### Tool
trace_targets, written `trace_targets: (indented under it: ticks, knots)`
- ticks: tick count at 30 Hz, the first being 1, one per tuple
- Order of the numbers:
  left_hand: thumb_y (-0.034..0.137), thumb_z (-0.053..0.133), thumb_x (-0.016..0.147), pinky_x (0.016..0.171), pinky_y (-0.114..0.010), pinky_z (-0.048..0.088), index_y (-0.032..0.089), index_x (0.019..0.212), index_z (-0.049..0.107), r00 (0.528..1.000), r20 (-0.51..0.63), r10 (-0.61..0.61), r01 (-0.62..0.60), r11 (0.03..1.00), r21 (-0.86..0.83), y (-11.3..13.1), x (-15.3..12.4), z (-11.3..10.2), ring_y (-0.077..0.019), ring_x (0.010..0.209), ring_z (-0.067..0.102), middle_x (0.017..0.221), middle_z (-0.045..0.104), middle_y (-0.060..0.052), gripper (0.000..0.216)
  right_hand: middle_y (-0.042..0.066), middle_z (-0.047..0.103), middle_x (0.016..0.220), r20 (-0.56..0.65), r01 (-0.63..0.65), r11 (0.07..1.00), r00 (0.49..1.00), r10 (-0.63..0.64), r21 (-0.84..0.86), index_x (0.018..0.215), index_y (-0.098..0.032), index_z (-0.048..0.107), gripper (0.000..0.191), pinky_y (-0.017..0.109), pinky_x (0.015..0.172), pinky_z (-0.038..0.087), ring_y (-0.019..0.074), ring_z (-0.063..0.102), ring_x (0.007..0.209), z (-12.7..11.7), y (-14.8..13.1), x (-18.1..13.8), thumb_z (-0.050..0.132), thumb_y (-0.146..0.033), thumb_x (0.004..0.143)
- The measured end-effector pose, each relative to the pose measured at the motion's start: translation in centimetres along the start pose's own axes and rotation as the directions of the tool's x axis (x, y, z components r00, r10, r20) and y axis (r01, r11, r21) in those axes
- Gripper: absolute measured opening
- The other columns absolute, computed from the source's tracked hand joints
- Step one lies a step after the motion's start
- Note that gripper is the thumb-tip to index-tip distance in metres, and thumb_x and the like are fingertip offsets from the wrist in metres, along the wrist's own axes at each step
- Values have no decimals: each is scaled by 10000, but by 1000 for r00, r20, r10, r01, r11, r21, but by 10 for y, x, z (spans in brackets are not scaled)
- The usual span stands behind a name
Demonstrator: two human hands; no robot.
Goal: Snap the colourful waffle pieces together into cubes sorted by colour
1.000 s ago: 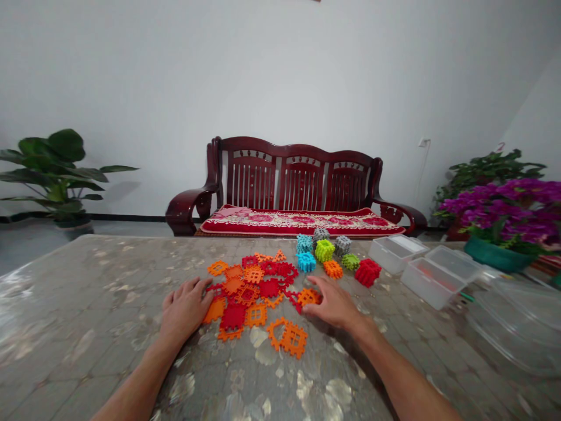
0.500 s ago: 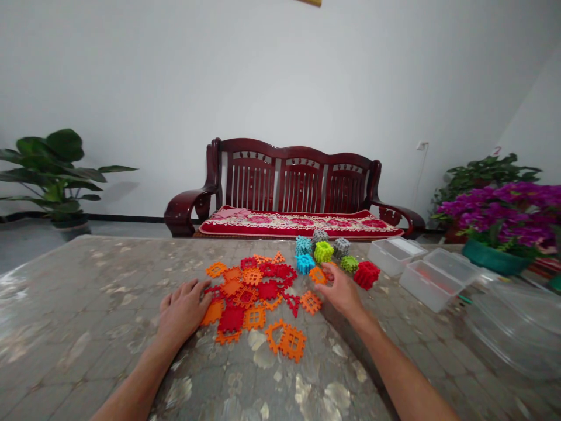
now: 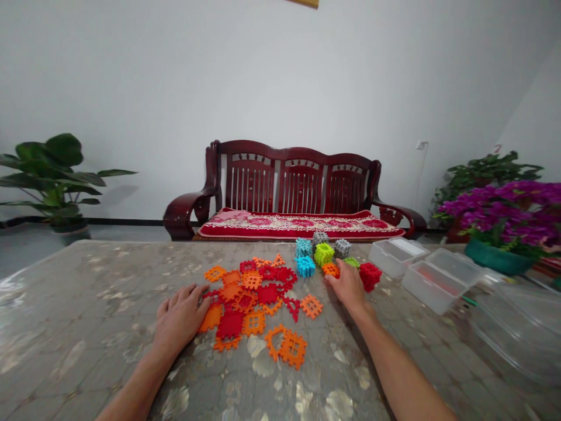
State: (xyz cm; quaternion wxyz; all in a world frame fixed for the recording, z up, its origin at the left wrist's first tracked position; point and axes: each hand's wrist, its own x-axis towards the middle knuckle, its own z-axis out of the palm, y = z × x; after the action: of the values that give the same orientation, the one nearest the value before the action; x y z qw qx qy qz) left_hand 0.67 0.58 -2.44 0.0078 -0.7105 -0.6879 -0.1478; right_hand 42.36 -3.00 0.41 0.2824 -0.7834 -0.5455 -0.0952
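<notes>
My right hand [image 3: 349, 285] has its thumb and fingers on an orange notched plastic building tile [image 3: 331, 270]. It is beside the lime green stack [image 3: 324, 253] and the bright blue stack [image 3: 305, 266]. A red stack [image 3: 370, 276] sits just right of that hand, and a green stack behind its fingers is partly hidden. Resting with fingers stretched out, my left hand [image 3: 182, 313] lies at the left edge of a loose pile of red tiles [image 3: 230, 323] and orange tiles [image 3: 254, 322]. A single orange window tile [image 3: 311, 306] lies between the pile and my right hand.
Two grey stacks [image 3: 342, 248] and a teal stack [image 3: 303, 247] stand at the back of the table [image 3: 109, 292]. Clear plastic boxes [image 3: 432, 292] and a transparent lid [image 3: 517, 333] are at right, near a pot of purple flowers [image 3: 504, 254]. A wooden bench [image 3: 300, 153] stands beyond.
My right hand has moved slightly right and away from me with the orange tile, closer to the stacks. My left hand stays beside the pile.
</notes>
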Motion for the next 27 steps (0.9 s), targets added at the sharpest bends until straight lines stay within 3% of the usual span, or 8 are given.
trace_targets:
  ticks: [4, 7, 12, 16, 20, 23, 27]
  knots:
    - [414, 319, 943, 1129, -473, 298, 266, 1312, 604, 1000, -21, 13, -13, 1000, -7, -3, 0, 3, -263, 1352, 471, 1425, 557, -87, 488, 154, 667, 1192, -85, 61, 997, 995, -56, 56, 1263, -130, 606, 509, 409, 996, 429, 299, 574, 1142, -1, 1, -6, 675, -303, 790]
    - [414, 324, 941, 1124, -479, 302, 272, 1306, 606, 999, -33, 17, -18, 1000, -12, -4, 1, 5, -266, 1345, 476, 1416, 560, -85, 483, 130, 674, 1160, -147, 125, 973, 984, -98, 192, 1193, -158, 641, 394, 400, 975, 450, 268, 595, 1092, 0, -3, -14, 602, -291, 824]
    - [412, 352, 934, 1122, -486, 306, 274, 1304, 608, 1000, -11, 2, -2, 1000, -20, -2, 2, 2, -275, 1332, 489, 1415, 561, -87, 471, 57, 713, 948, 61, 152, 881, 978, -199, 448, 1000, -193, 704, 246, 315, 776, 516, 180, 646, 779, 3, -16, -35, 568, -284, 817]
    - [398, 340, 940, 1118, -499, 311, 268, 1310, 604, 1000, -6, 4, -4, 1000, -26, 2, 0, -2, -272, 1335, 487, 1420, 560, -90, 473, 66, 696, 1093, 238, 172, 898, 928, -285, 405, 1140, -213, 687, 419, 346, 851, 504, 214, 645, 925, -6, -24, -47, 691, -348, 743]
    - [385, 330, 947, 1117, -510, 309, 261, 1309, 608, 1000, 1, -1, 1, 1000, -19, 4, -2, -5, -276, 1347, 478, 1421, 561, -97, 473, 85, 658, 1191, 363, 269, 906, 849, -383, 326, 1251, -211, 644, 609, 397, 967, 461, 265, 600, 1088, -17, -28, -51, 758, -342, 668]
    - [362, 306, 958, 1114, -508, 311, 261, 1309, 610, 1000, -3, 3, -3, 1000, -11, 5, -3, -5, -278, 1346, 480, 1425, 558, -99, 475, 97, 664, 1158, 365, 320, 903, 835, -411, 286, 1247, -188, 647, 545, 390, 978, 454, 262, 591, 1091, -17, -32, -53, 710, -279, 713]
    - [333, 290, 969, 1120, -491, 305, 278, 1295, 621, 1000, -8, 1, -1, 1000, -13, 5, -4, -6, -261, 1350, 476, 1427, 559, -95, 468, 103, 677, 1121, 274, 354, 906, 870, -410, 232, 1209, -175, 660, 435, 391, 977, 453, 261, 588, 1074, -9, -37, -59, 669, -273, 785]
